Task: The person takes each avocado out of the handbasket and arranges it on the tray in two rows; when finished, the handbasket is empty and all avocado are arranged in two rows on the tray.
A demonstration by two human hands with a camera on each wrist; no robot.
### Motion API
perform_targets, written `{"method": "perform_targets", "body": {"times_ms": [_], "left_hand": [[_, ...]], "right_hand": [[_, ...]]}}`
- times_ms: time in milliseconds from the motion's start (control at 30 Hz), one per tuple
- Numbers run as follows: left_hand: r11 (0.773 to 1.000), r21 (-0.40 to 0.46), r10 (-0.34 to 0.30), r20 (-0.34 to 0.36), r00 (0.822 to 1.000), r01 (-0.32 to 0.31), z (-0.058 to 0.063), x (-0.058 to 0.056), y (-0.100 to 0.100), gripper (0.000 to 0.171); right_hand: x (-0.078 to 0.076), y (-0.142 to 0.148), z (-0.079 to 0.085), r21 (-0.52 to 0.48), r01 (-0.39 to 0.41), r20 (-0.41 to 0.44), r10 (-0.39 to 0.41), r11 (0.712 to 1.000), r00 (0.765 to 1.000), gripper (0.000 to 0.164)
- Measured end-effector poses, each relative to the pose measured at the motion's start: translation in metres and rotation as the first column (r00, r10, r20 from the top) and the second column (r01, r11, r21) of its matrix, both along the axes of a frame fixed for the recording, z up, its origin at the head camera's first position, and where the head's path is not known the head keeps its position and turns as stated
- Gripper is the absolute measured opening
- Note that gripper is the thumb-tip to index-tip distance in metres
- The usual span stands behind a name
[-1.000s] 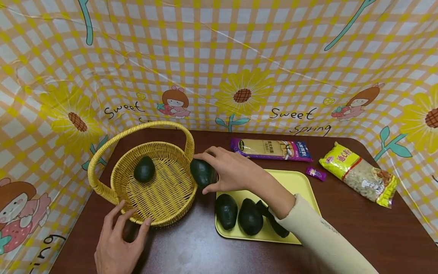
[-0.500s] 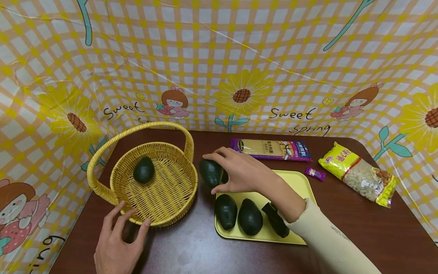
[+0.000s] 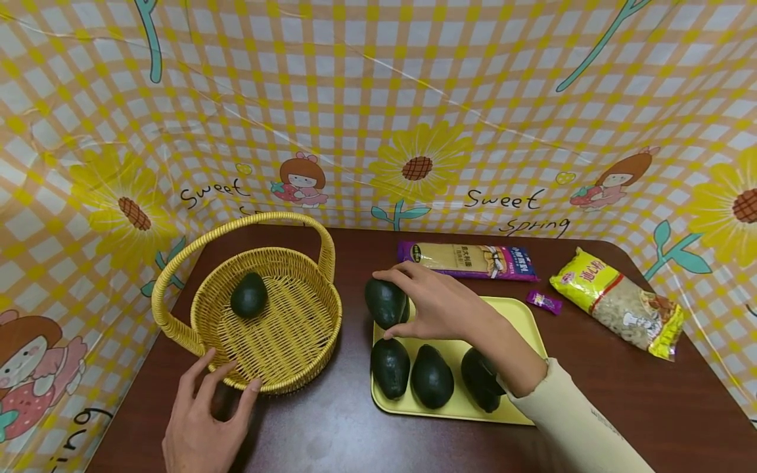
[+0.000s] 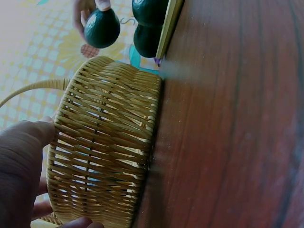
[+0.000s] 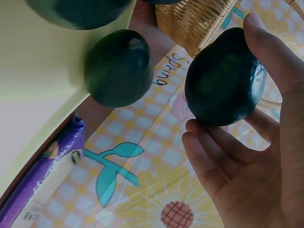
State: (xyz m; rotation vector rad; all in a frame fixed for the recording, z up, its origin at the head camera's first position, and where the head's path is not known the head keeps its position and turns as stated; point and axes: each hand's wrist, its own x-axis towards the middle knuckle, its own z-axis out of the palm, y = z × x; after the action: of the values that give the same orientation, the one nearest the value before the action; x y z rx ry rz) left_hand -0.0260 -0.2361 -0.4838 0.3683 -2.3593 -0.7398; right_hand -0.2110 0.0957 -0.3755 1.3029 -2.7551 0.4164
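My right hand grips a dark green avocado over the back left of the yellow tray. In the right wrist view, thumb and fingers hold that avocado from opposite sides. Another avocado sits on the tray close beside it. Along the tray's front lie avocados, the rightmost partly hidden by my wrist. My left hand rests its spread fingertips on the near-left rim of the yellow wicker basket. One avocado lies inside the basket, towards its back left.
Behind the tray lies a purple pasta packet. A small purple wrapped sweet and a yellow bag of pasta are to the right. The basket's tall handle arches over it. A checked cloth hangs behind the brown table.
My right hand has carried the avocado rightwards, from beside the basket's right side to over the tray. My left hand and the basket have stayed in place.
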Motion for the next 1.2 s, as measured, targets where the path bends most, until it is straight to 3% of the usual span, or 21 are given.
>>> {"method": "perform_targets", "body": {"times_ms": [333, 800, 1200], "left_hand": [[1.0, 0.003, 0.002, 0.005, 1.0, -0.002, 0.001, 0.0, 0.001, 0.044], [1.0, 0.011, 0.011, 0.018, 1.0, -0.011, 0.002, 0.001, 0.002, 0.044], [1.0, 0.001, 0.001, -0.019, 1.0, -0.001, 0.002, 0.0, 0.002, 0.044]], "right_hand": [[0.004, 0.016, -0.007, -0.023, 0.033, -0.014, -0.034, 0.999, 0.999, 0.098], [0.006, 0.036, -0.015, -0.023, 0.102, 0.03, -0.102, 0.994, 0.994, 0.096], [0.005, 0.05, -0.02, -0.013, 0.152, 0.052, -0.151, 0.988, 0.987, 0.095]]}}
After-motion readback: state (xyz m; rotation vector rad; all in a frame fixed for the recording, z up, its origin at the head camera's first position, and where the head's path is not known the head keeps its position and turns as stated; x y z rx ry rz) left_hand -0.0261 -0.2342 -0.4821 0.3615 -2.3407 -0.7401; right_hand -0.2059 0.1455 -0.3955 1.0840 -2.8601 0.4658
